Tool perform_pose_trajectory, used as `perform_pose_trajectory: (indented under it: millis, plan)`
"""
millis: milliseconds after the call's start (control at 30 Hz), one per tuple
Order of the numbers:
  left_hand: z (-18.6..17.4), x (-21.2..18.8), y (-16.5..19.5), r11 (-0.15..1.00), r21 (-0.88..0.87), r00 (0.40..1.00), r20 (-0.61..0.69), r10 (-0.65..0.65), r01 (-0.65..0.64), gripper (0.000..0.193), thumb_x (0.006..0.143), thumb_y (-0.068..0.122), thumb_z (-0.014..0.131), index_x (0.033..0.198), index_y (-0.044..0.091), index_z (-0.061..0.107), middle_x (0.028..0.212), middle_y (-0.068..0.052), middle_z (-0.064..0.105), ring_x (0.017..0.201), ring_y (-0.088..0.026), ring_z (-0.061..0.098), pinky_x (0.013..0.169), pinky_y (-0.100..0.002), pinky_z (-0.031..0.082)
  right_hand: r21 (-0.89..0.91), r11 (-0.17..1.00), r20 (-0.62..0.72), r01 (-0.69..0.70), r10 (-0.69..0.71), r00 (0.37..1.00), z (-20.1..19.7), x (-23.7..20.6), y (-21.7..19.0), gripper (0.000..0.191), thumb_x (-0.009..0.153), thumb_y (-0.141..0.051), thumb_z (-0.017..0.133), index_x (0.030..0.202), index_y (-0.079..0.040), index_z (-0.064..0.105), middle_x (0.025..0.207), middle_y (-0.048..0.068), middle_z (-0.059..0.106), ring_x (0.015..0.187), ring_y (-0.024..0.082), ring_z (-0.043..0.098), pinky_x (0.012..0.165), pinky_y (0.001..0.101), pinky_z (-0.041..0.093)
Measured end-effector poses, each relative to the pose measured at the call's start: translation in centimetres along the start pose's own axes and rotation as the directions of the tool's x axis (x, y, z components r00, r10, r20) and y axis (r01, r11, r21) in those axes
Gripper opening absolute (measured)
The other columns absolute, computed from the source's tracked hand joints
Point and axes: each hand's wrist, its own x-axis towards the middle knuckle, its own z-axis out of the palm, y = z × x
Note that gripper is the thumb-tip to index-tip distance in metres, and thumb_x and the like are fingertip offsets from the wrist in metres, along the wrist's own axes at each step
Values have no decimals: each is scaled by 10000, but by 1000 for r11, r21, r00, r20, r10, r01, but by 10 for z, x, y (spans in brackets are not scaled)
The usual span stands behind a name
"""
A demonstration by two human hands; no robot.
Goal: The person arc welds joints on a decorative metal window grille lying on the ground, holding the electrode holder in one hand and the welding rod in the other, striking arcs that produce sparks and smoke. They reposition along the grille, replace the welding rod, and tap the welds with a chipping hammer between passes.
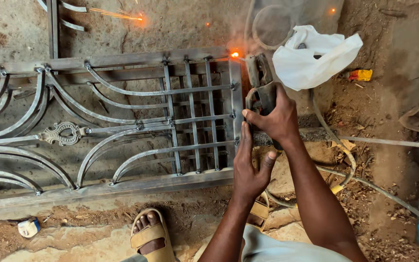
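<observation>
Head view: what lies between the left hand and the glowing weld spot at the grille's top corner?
In the head view, the grille's right frame bar runs from the left hand up to the glowing weld spot.

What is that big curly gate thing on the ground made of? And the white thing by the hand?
The gate frame looks like bare steel: dull grey bars, curved strips and small weld spots at the joints, unpainted. The white bag looks like thin plastic: crumpled, soft folds, slightly shiny. The right hand grips a dark holder, probably metal with a coating.

White plastic bag (316, 56), tan sandal (152, 236), orange scrap (361, 74) nr dirt.
</observation>
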Motion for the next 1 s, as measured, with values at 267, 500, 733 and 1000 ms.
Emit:
perform_pose_trajectory:
  millis: [267, 500, 733, 1000]
  plan:
    - [-6, 4, 14, 990, -130, 999, -18, 45, -47, 786, 995, 242, 688, 1598, -103, 319, 1624, -309, 461, 1567, -401, 434, 1263, -462, 358, -22, 998, -5, -59, 58, 998, 5, -2, 0, 555, 712, -384, 877, 1102, -70, 638, 977, 69, 746, 884, 200, 748, 816, 380, 589]
    - [-2, 2, -1, 1000, -13, 1000, 0, 16, -16, 877, 1001, 408, 675, 1613, -84, 284, 1665, -345, 337, 1580, -448, 338, 1257, -463, 337, 13, 999, -70, 44, -43, 997, 5, -4, 8, 693, 749, -478, 866, 1225, -52, 598, 1023, 94, 732, 940, 222, 747, 849, 385, 582]
    - [0, 1, -2, 1000, 8, 1000, 12, 4, -4, 888, 999, 420, 672, 1607, -97, 282, 1663, -350, 333, 1584, -453, 327, 1271, -464, 307, -13, 1000, -19, -5, 5, 1000, 1, 0, 2, 672, 734, -458, 870, 1205, -57, 608, 1020, 90, 753, 929, 220, 749, 861, 387, 579]
    - [-5, 3, 9, 995, -94, 1000, -6, 22, -22, 823, 1000, 290, 704, 1592, -108, 294, 1662, -333, 361, 1598, -430, 344, 1292, -451, 297, 30, 996, 0, -82, 82, 997, 7, -2, 2, 514, 725, -297, 881, 1112, -92, 612, 995, 63, 737, 866, 164, 718, 800, 350, 580]
